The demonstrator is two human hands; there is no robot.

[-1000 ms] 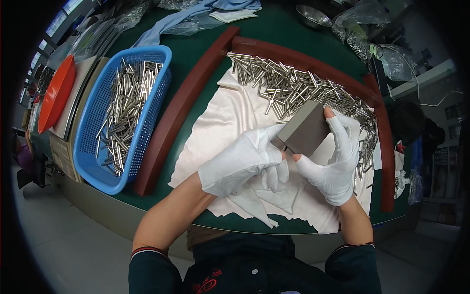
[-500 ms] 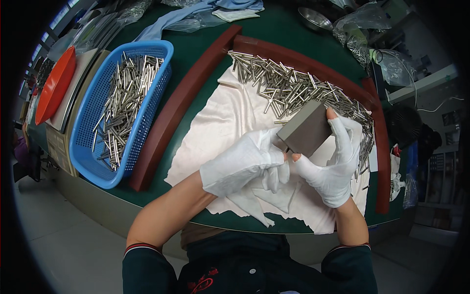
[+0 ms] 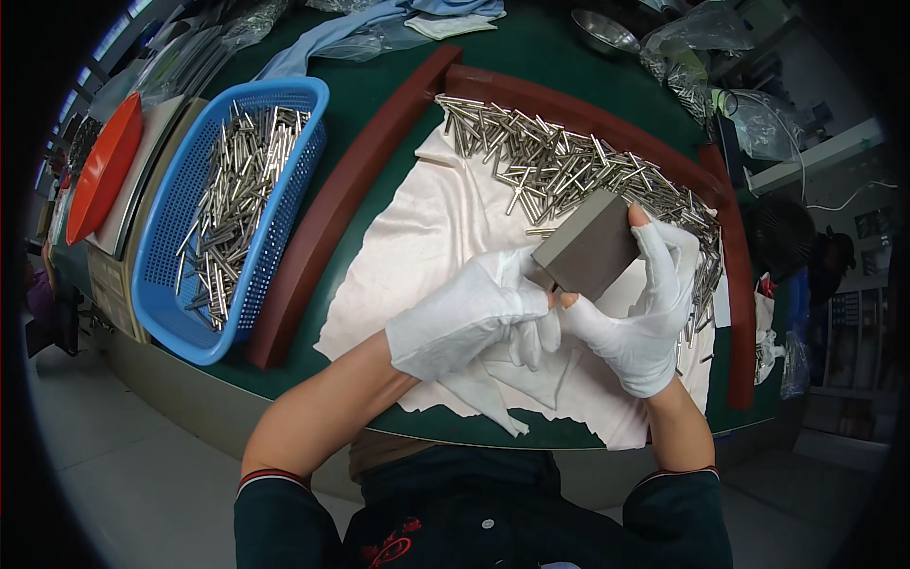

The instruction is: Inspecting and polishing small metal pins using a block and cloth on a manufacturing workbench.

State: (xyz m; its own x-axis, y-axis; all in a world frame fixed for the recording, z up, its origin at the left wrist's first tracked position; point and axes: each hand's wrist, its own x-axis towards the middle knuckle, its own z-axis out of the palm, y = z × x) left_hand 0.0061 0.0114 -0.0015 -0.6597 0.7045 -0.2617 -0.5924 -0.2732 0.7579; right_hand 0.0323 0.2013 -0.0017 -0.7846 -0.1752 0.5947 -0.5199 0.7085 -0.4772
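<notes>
A grey-brown rectangular block (image 3: 592, 248) is tilted above the pale cloth, with my right hand (image 3: 649, 308) gripping its right side between thumb and fingers. My left hand (image 3: 483, 305) is closed at the block's lower left corner, its fingertips pressed together close to my right thumb. Whatever sits in that left pinch is too small and hidden to make out. Both hands wear white gloves with some fingertips bare. Beyond the block, a heap of thin silvery metal pins (image 3: 569, 161) lies along the far edge of the pink-white cloth (image 3: 398, 256).
Dark red rails (image 3: 351, 209) frame the cloth on the green table (image 3: 370, 38). To the left stands a blue perforated basket (image 3: 156, 275) of similar pins, beside a red-orange tray (image 3: 104, 171). A metal bowl (image 3: 607, 33) and plastic bags (image 3: 701, 47) lie at the far right.
Hardly anything differs. The whole view has shifted slightly, and both hands stay at the block in nearly the same pose.
</notes>
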